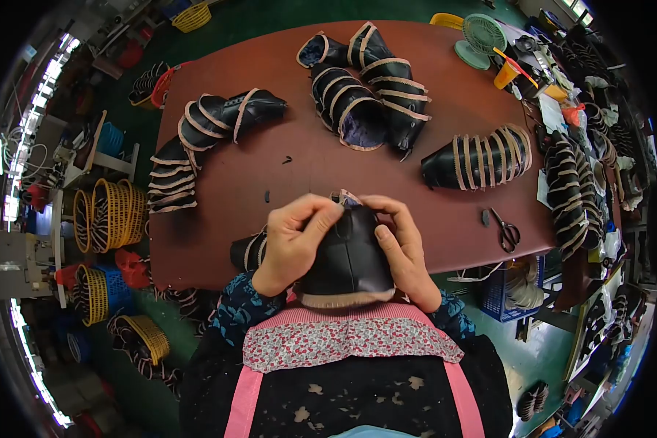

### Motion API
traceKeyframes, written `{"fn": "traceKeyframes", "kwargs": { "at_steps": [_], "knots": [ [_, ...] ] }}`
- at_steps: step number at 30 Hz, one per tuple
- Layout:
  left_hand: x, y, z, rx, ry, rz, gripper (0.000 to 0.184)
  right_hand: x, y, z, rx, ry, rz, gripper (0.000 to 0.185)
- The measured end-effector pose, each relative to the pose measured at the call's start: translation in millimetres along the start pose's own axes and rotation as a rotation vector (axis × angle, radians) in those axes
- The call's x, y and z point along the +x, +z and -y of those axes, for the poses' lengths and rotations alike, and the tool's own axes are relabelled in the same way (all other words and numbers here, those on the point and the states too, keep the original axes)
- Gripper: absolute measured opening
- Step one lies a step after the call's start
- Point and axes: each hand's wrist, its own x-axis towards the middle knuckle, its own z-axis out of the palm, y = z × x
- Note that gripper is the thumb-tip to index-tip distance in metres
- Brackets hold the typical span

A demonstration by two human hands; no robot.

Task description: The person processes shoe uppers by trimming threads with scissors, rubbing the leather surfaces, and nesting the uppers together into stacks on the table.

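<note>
A black shoe upper [347,255] with a pale beige stitched edge is held up between both hands at the table's near edge. My left hand [293,237] pinches the top of it, thumb against the fingers. On the other side my right hand [403,244] grips it, with fingers curled over the top edge and the thumb on the black face. A bit of dark patterned lining shows at the top opening. Part of a stack of black uppers [247,252] lies just left of my left hand. Scissors [506,232] rest on the table to the right.
Nested stacks of uppers lie on the reddish-brown table [270,168]: left stack [197,131], back stack [358,102], right stack [482,157]. A green fan [482,40] and orange cup [506,74] stand back right. Yellow baskets [117,215] are at left, a blue crate [515,288] at right.
</note>
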Motion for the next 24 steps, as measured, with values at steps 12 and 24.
{"fn": "traceKeyframes", "kwargs": {
  "at_steps": [12,24],
  "knots": [
    [-9,30,102,0.195,0.153,-0.034,0.017,14,-23,-11,0.476,0.477,-0.189,0.033],
    [-155,-160,267,0.268,-1.101,-0.723,0.095,-23,-26,-182,0.089,0.822,0.211,0.033]
  ]
}}
